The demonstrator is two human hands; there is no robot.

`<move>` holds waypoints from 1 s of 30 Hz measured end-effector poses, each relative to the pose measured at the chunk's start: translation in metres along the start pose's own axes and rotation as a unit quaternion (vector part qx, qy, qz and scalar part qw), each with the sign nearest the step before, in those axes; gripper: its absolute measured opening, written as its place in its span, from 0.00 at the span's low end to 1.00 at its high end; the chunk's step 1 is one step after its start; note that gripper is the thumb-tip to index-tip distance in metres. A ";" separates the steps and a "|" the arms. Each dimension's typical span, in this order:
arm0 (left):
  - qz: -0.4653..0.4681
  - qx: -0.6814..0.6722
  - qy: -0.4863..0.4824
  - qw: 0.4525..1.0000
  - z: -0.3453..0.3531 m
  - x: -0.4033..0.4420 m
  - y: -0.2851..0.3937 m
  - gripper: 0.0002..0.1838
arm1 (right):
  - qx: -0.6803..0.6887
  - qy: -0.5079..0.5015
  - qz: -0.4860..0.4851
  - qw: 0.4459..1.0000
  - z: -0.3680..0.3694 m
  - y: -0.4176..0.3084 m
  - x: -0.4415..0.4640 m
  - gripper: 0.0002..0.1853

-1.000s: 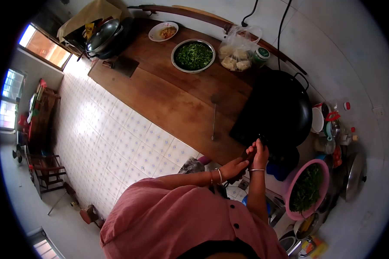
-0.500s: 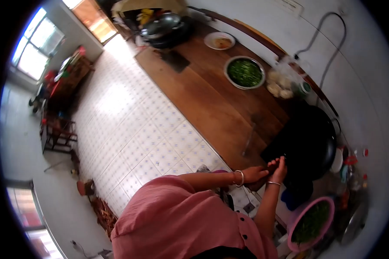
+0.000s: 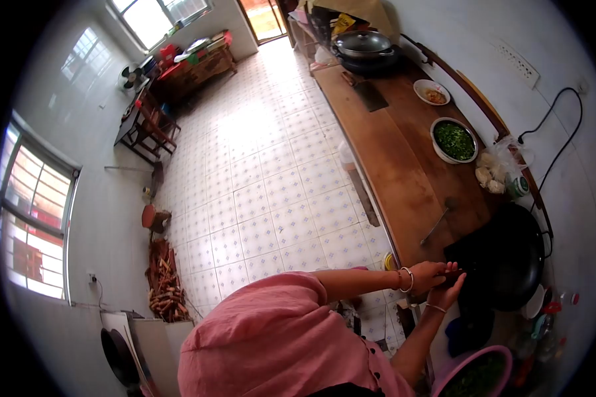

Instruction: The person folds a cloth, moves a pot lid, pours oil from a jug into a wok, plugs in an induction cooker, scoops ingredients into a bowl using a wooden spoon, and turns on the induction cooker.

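Observation:
My left hand (image 3: 429,276) is closed at the table's near right corner, its fingers round something dark and brown that I cannot make out. Against it, just below and to the right, my right hand (image 3: 447,292) has its fingers pressed together at the same dark thing. Beyond my fingers, a large black wok (image 3: 526,271) stands beside a dark area with straight edges. A thin long-handled utensil (image 3: 434,226) lies on the wooden table (image 3: 404,172). Farther along are a bowl of chopped greens (image 3: 454,140), a small bowl of food (image 3: 432,92) and a bag of pale pieces (image 3: 491,175).
A cleaver (image 3: 371,96) and a lidded pan (image 3: 363,44) are at the table's far end. A pink basin of greens (image 3: 506,360) stands at lower right, near bottles. Firewood (image 3: 167,284), a stool (image 3: 153,218) and a chair (image 3: 155,124) line the left side.
The view has turned toward the left, so the table and wok appear farther right and the floor and left windows show more. Both hands remain together near the wok.

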State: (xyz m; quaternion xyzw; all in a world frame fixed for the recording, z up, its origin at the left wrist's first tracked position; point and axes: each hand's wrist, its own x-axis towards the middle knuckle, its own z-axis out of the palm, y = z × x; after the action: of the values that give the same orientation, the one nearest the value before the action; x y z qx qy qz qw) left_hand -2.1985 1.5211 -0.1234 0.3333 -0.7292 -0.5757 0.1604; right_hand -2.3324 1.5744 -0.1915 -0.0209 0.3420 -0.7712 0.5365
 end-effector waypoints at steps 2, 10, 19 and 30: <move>0.054 0.012 0.047 0.997 -0.001 -0.014 -0.001 0.17 | 0.004 0.003 0.017 1.000 0.000 0.008 -0.010 0.21; 0.034 0.013 0.141 0.989 -0.018 -0.055 -0.051 0.26 | -0.048 -0.056 0.047 0.996 -0.026 0.082 -0.059 0.22; -0.095 -0.111 0.158 0.977 -0.140 -0.185 -0.082 0.32 | -0.136 -0.066 0.111 0.982 0.107 0.209 -0.123 0.29; -0.091 -0.131 0.372 0.914 -0.315 -0.323 -0.206 0.30 | -0.220 -0.054 0.157 0.961 0.241 0.420 -0.114 0.31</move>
State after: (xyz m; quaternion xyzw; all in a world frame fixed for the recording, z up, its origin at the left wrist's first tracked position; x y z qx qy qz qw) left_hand -1.7068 1.4835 -0.1800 0.5643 -0.5013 -0.5129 0.4089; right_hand -1.8463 1.4684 -0.2001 -0.1261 0.4729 -0.5802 0.6510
